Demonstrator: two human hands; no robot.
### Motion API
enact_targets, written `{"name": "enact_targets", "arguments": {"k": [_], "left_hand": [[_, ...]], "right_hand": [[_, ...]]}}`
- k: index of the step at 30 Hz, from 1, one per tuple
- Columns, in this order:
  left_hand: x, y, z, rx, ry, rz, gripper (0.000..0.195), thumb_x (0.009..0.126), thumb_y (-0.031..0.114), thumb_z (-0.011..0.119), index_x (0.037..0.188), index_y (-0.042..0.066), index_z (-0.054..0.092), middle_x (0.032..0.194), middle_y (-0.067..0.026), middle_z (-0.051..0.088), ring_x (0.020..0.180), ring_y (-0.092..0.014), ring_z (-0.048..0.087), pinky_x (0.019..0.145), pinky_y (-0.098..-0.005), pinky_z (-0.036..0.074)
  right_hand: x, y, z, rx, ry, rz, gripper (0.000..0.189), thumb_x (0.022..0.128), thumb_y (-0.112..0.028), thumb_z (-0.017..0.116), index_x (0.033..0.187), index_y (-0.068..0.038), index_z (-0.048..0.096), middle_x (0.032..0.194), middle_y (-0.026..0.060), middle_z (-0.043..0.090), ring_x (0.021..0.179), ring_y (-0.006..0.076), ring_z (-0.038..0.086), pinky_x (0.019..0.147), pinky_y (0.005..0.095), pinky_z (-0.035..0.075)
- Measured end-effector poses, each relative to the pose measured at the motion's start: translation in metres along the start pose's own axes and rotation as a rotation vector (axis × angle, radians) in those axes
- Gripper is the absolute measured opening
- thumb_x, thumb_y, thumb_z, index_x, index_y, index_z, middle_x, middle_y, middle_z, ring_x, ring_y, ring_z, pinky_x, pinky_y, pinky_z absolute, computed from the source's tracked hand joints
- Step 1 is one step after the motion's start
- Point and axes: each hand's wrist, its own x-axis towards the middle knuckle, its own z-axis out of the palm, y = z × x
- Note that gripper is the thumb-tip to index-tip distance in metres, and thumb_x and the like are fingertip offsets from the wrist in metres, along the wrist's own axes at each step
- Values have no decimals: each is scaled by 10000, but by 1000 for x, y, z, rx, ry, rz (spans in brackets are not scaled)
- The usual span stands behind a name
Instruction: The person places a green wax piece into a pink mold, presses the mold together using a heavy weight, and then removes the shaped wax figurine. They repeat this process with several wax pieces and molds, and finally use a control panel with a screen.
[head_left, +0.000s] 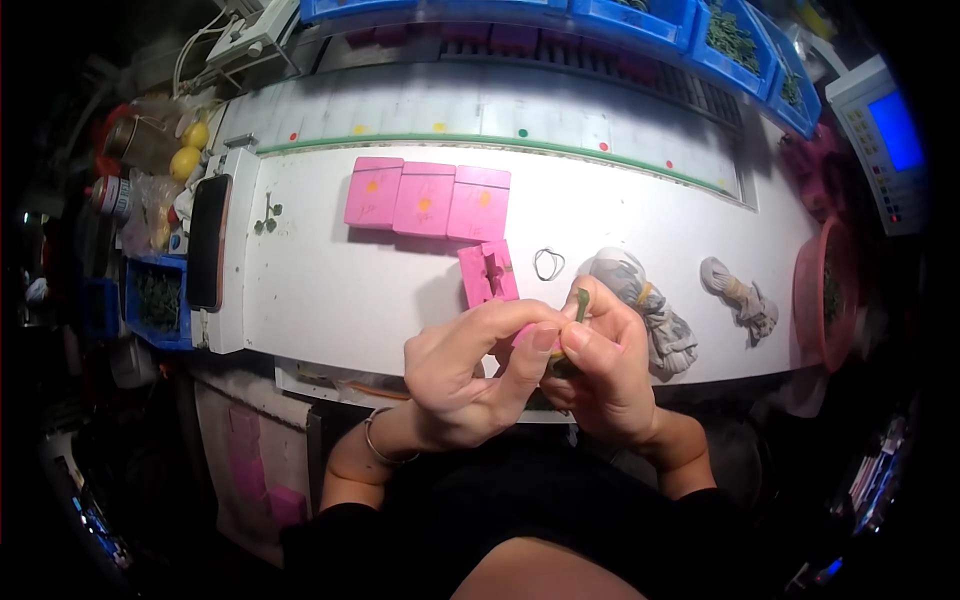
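Both hands meet above the near edge of the white worktop (330, 300). My left hand (487, 367) pinches a small pink piece (528, 334), largely covered by the fingers. Between thumb and fingers of my right hand (607, 360) is a small dark green piece (583, 301), its end sticking up; more green and a bit of yellow show below the fingertips. Just beyond the left hand stands an opened pink mould block (489, 274) with a hollow in its face. Three closed pink blocks (424, 199) form a row behind it, each with a dark band around it.
A dark rubber band (549, 265) lies beside the opened block. Two tied cloth bundles (646, 300) (741, 296) rest at the right, near a pink basin (817, 300). Left are a green branched piece (268, 215) and a phone (211, 241). Blue bins (637, 26) stand at the back.
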Motion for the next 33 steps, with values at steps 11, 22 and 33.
{"name": "enact_targets", "arguments": {"k": [11,22,33], "left_hand": [[-7,-10,3,-178,52,-165,119,890,31,577,943,-69,610,770,-89,657,642,-80,614,558,-202,495],[-4,-23,14,-297,30,-360,133,917,105,546,883,-24,546,660,-21,563,515,-33,481,449,-178,366],[12,-22,11,-7,-130,-216,354,917,209,538,635,-1,497,492,-66,473,430,-118,441,434,-268,356]], "right_hand": [[5,10,-3,12,80,-29,171,885,-93,558,887,-47,394,684,57,527,483,53,405,415,204,313],[13,15,-20,-104,120,-130,166,875,-58,547,875,-57,381,695,47,520,482,31,379,404,187,285],[16,9,0,-268,122,-12,113,948,-165,426,887,-74,400,625,35,483,390,53,374,331,168,279]]}}
